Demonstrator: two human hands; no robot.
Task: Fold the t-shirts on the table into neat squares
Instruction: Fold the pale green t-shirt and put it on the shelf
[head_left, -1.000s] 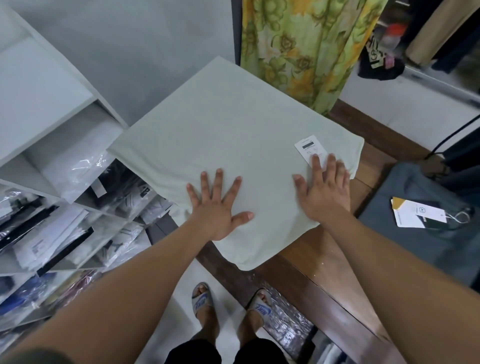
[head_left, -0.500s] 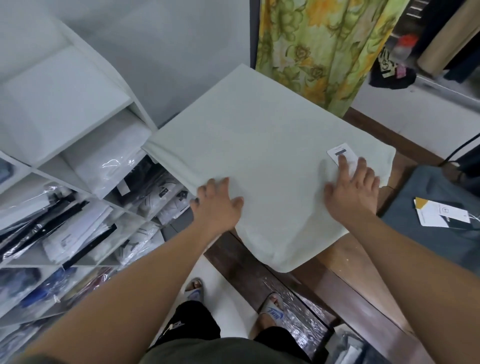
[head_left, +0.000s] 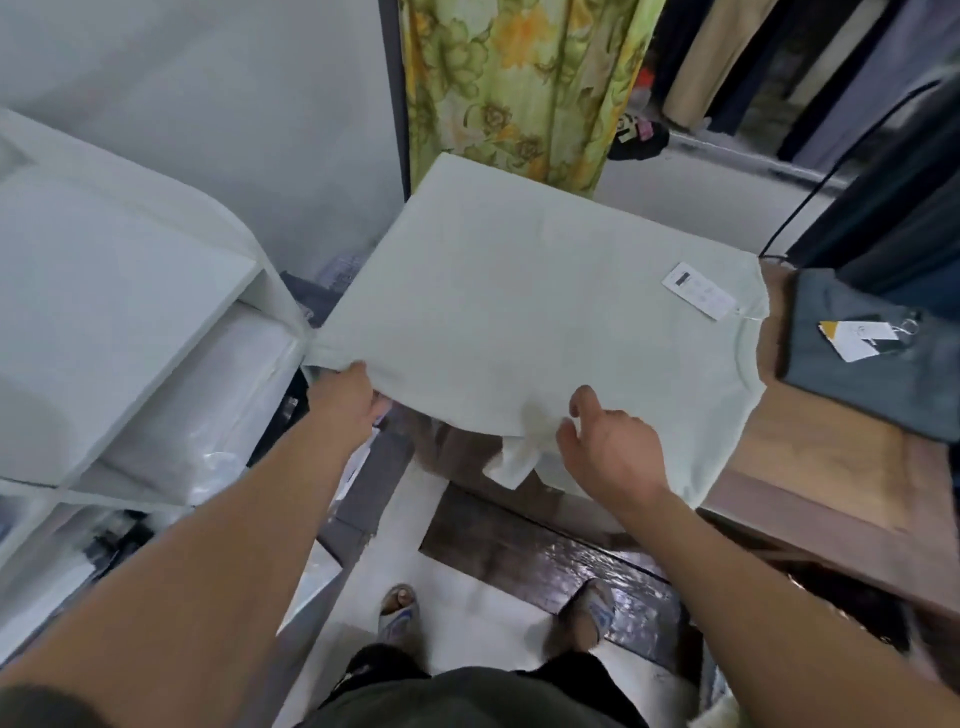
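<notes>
A pale mint t-shirt (head_left: 519, 301) lies spread on the wooden table (head_left: 810, 457), its near and left edges hanging over the side. A white paper tag (head_left: 698, 291) rests near its collar at the right. My left hand (head_left: 348, 397) grips the shirt's near left edge, fingers tucked beneath the cloth. My right hand (head_left: 608, 447) hovers at the near edge with fingers loosely curled, beside a small folded flap of fabric (head_left: 514, 460); it holds nothing that I can see.
A folded dark grey shirt (head_left: 872, 379) with a white and yellow tag (head_left: 857, 338) lies on the table's right. White shelves (head_left: 130, 322) with bagged garments stand at the left. A floral curtain (head_left: 519, 83) hangs behind. My sandalled feet (head_left: 400, 613) stand on the floor below.
Both hands left the top of the shirt. The left slid to the near left edge and took hold of it; the right pulled back to the near edge and lifted off.
</notes>
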